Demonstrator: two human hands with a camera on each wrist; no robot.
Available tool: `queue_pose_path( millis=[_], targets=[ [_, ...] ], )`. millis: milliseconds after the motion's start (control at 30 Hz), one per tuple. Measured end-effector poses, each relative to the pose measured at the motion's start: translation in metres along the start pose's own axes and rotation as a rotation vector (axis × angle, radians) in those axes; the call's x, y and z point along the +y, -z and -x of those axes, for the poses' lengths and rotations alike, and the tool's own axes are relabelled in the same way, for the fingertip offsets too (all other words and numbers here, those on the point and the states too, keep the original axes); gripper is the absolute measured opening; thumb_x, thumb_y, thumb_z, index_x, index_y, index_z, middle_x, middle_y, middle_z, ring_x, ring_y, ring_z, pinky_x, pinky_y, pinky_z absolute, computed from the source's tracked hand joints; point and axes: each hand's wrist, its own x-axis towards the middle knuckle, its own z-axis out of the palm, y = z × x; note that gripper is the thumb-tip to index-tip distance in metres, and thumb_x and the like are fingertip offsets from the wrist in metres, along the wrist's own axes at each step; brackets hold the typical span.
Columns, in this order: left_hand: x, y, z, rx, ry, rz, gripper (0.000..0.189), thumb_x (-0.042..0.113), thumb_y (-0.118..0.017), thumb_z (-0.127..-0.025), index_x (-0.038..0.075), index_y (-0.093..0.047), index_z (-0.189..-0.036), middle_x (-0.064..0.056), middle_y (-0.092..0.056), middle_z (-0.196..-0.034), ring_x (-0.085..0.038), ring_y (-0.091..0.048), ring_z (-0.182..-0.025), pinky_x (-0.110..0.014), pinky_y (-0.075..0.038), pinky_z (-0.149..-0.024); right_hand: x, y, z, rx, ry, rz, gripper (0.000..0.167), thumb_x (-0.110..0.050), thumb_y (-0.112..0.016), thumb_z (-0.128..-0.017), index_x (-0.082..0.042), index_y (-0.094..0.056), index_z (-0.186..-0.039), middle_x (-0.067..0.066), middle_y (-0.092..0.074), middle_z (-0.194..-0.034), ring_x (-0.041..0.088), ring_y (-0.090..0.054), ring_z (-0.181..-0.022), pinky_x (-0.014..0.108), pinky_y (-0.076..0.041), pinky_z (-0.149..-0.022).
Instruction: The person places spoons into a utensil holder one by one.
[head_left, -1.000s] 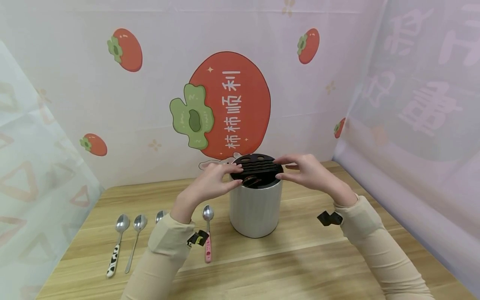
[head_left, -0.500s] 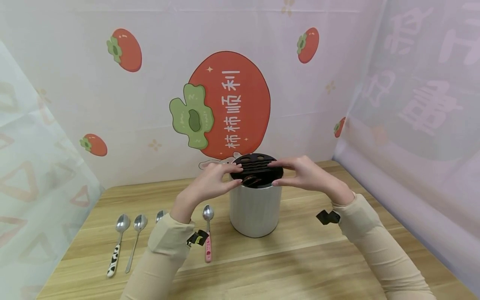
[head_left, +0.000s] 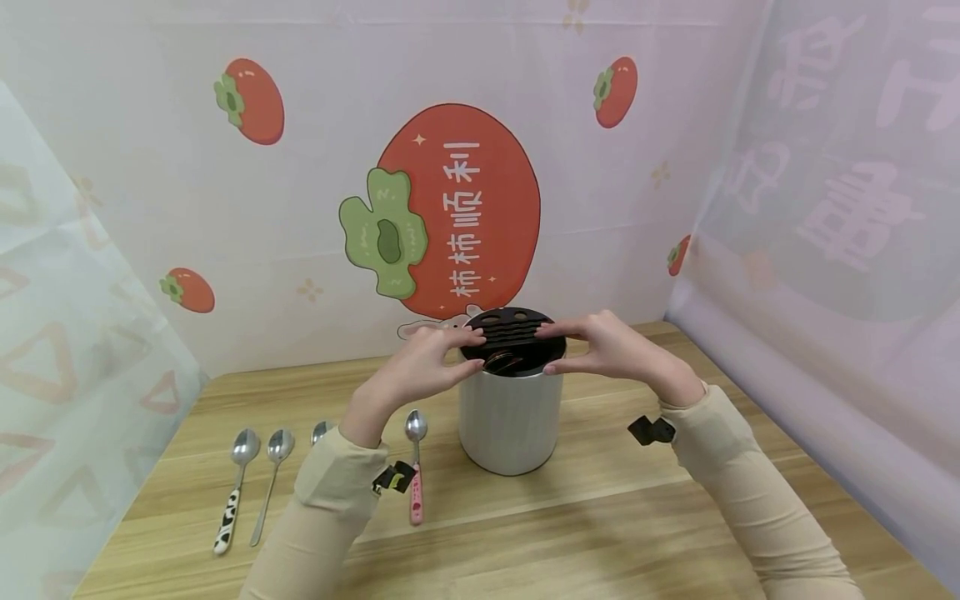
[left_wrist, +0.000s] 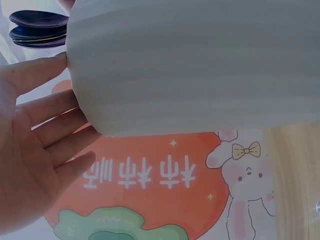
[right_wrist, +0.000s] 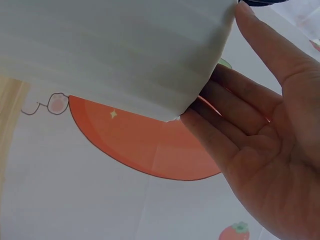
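The grey canister [head_left: 512, 429] stands upright on the table [head_left: 540, 533], midway between the left hand [head_left: 420, 367] and right hand [head_left: 618, 352], each gripping its top widely, neither appreciably nearer.

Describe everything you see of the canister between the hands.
The canister is a pale grey cylinder, perhaps ceramic, standing upright on the wooden table. Its black top has wavy ridges and oval holes toward the back; the dark front part is hard to make out. The left hand and right hand grip opposite sides near the top.
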Motion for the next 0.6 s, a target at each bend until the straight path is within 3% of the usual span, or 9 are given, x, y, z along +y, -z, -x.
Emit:
queue_pose_path(
  millis=[367, 600],
  targets=[
    [-0.0014, -0.0025, 0.0025, 0.033, -0.006, -0.028, 0.036, 0.031, -0.064, -0.090, 0.010, -0.066, -0.120, -0.003, -0.064, -0.124, -0.018, -0.058, -0.118, -0.038, -0.045, -0.099, -0.0003, -0.0013, -0.0013, -0.003, 0.007, 0.016, 0.052, -0.042, -0.074, -0.078, -0.012, -0.066, -0.121, 0.003, -0.068, -0.118, 0.019, -0.063, -0.111, 0.041, -0.050, -0.091],
    [-0.0065, -0.0080, 0.0092, 0.200, -0.064, -0.048, 0.033, 0.030, -0.067, -0.088, 0.008, -0.069, -0.113, -0.004, -0.070, -0.113, -0.020, -0.061, -0.114, -0.040, -0.044, -0.101, -0.0015, 0.0003, -0.0016, -0.008, 0.001, 0.020, 0.053, -0.043, -0.074, -0.078, -0.012, -0.066, -0.120, 0.002, -0.068, -0.118, 0.019, -0.064, -0.109, 0.040, -0.050, -0.090]
  ],
)
